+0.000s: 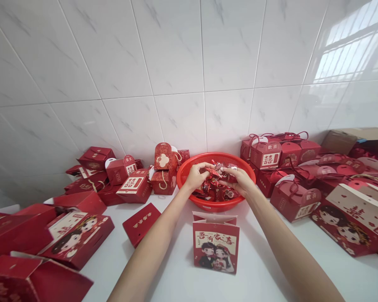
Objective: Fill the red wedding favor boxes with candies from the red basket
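Both my hands are over a red plastic basket (216, 206) that holds wrapped red candies (219, 192). My left hand (198, 176) is at the basket's left side, its fingers closed round a red wrapped candy (212, 172). On the right, my right hand (239, 180) has thumb and fingers curved around candies, one with a white mark by the fingertips; its exact hold is partly hidden. Nearer to me, between my forearms, a red gift box (216, 247) with a cartoon couple stands upright with its top open.
Red gift boxes (135, 186) are grouped on the left of the white table (255, 260), and a small one (141, 224) lies beside my left forearm. More boxes (294, 199) are stacked on the right, near a cardboard carton (338, 142). A tiled wall (176, 117) rises behind.
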A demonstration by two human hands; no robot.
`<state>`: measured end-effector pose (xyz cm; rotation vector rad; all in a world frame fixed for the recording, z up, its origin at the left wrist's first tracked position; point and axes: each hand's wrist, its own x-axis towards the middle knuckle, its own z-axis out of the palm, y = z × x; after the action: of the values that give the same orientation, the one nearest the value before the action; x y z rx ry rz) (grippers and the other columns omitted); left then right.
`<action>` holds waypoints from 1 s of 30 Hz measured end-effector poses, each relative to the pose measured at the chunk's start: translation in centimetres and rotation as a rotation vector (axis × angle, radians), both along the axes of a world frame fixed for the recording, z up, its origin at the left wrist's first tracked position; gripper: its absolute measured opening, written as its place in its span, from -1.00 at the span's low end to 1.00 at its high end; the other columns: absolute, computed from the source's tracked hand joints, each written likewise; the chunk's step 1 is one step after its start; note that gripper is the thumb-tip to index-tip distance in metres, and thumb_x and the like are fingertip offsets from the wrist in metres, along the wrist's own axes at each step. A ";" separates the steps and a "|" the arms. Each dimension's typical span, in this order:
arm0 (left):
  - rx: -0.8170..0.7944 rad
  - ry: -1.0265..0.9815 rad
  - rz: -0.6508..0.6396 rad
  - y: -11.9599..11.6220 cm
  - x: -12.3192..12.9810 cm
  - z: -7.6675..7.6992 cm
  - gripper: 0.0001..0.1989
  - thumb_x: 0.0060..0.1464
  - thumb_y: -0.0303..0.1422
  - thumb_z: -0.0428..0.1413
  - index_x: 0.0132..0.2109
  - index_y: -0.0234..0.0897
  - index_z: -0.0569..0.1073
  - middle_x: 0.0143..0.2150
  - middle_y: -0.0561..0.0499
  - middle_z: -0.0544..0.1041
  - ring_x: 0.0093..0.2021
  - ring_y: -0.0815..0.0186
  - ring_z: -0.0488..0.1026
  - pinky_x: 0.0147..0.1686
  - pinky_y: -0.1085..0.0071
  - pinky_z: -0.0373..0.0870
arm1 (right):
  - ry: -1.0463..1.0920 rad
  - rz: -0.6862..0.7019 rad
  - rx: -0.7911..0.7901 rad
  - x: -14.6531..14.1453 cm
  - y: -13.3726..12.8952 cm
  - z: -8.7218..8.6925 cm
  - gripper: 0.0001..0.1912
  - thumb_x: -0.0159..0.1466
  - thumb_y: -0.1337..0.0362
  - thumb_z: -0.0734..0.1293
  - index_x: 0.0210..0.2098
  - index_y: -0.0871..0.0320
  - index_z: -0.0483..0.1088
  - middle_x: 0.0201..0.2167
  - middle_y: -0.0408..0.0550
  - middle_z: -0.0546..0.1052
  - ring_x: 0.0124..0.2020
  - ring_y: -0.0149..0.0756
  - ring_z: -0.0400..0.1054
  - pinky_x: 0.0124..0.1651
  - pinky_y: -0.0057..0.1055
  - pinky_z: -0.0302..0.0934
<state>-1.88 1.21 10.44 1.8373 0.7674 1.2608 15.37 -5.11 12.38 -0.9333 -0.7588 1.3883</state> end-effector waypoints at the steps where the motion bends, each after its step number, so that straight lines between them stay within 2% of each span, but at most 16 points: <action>1: -0.002 0.006 -0.006 0.0 0.0 0.0 -0.76 -0.11 -0.54 0.09 -0.27 -0.32 0.59 -0.24 -0.05 0.65 -0.23 0.27 0.56 -0.11 0.35 0.47 | -0.012 0.003 -0.004 0.0 0.0 0.0 -0.88 0.04 0.45 0.45 -0.39 0.19 0.49 -0.34 -0.03 0.60 -0.21 -0.19 0.48 -0.32 -0.26 0.56; 5: -0.011 -0.009 0.000 0.0 0.1 0.1 -0.77 -0.11 -0.53 0.06 -0.33 -0.31 0.59 -0.24 -0.05 0.65 -0.18 0.25 0.56 -0.10 0.35 0.47 | -0.047 -0.019 0.012 0.0 0.2 -0.3 -0.80 0.00 0.43 0.49 -0.37 0.17 0.46 -0.37 -0.06 0.61 -0.28 -0.22 0.50 -0.37 -0.31 0.54; 9: -0.096 -0.068 0.078 0.2 0.1 0.2 -0.75 -0.08 -0.49 -0.01 -0.39 -0.30 0.58 -0.27 -0.04 0.65 -0.20 0.24 0.56 -0.11 0.32 0.49 | -0.073 -0.080 0.051 0.0 0.4 -0.8 -0.72 -0.07 0.40 0.53 -0.39 0.16 0.42 -0.40 -0.09 0.60 -0.37 -0.26 0.50 -0.47 -0.44 0.46; 13: -0.158 -0.095 0.163 0.7 0.0 0.0 -0.75 -0.09 -0.45 -0.03 -0.43 -0.28 0.56 -0.30 -0.02 0.64 -0.19 0.23 0.55 -0.10 0.32 0.49 | -0.113 -0.110 0.084 -0.1 0.5 -1.2 -0.68 -0.12 0.36 0.56 -0.41 0.16 0.40 -0.46 -0.10 0.59 -0.46 -0.29 0.48 -0.55 -0.49 0.36; 18: -0.156 -0.043 0.296 1.4 -0.2 -0.6 -0.81 -0.03 -0.42 0.03 -0.38 -0.25 0.56 -0.26 -0.02 0.63 -0.16 0.21 0.54 -0.10 0.33 0.46 | -0.151 -0.114 0.110 -0.3 0.4 -1.4 -0.61 -0.18 0.35 0.58 -0.39 0.16 0.41 -0.50 -0.14 0.58 -0.52 -0.32 0.46 -0.49 -0.46 0.38; 21: -0.173 0.043 0.407 1.6 -0.4 -0.9 -0.83 -0.05 -0.40 0.14 -0.26 -0.24 0.57 -0.24 -0.03 0.62 -0.20 0.20 0.54 -0.13 0.31 0.45 | -0.185 -0.102 0.095 -0.4 0.2 -1.1 -0.66 -0.14 0.33 0.58 -0.41 0.15 0.42 -0.58 -0.18 0.53 -0.62 -0.37 0.39 -0.60 -0.49 0.31; 23: -0.158 0.145 0.428 1.6 -0.4 -1.1 -0.80 -0.07 -0.45 0.15 -0.23 -0.24 0.57 -0.26 -0.05 0.62 -0.22 0.20 0.55 -0.15 0.32 0.44 | -0.193 -0.105 0.063 -0.5 0.0 -0.8 -0.72 -0.07 0.31 0.55 -0.43 0.15 0.41 -0.61 -0.19 0.50 -0.67 -0.40 0.34 -0.67 -0.51 0.24; 26: -0.082 0.368 0.356 1.5 -0.4 -1.7 -0.85 -0.08 -0.51 0.13 -0.36 -0.23 0.58 -0.34 -0.04 0.62 -0.27 0.21 0.55 -0.18 0.36 0.42 | -0.183 -0.121 0.020 -0.6 0.0 -0.6 -0.77 -0.01 0.29 0.53 -0.43 0.14 0.41 -0.62 -0.21 0.48 -0.70 -0.41 0.31 -0.69 -0.49 0.23; 30: -0.084 0.541 0.276 1.6 -0.2 -2.8 -0.82 -0.27 -0.57 0.21 -0.63 -0.20 0.46 -0.63 0.05 0.48 -0.51 0.23 0.48 -0.33 0.41 0.40 | -0.183 -0.133 0.053 -0.6 0.4 -1.1 -0.75 -0.04 0.25 0.54 -0.44 0.13 0.42 -0.61 -0.20 0.48 -0.64 -0.37 0.35 -0.63 -0.46 0.28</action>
<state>-2.10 2.79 7.60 2.0768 1.3822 0.8696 14.81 -4.72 11.28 -1.0605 -0.8509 1.1728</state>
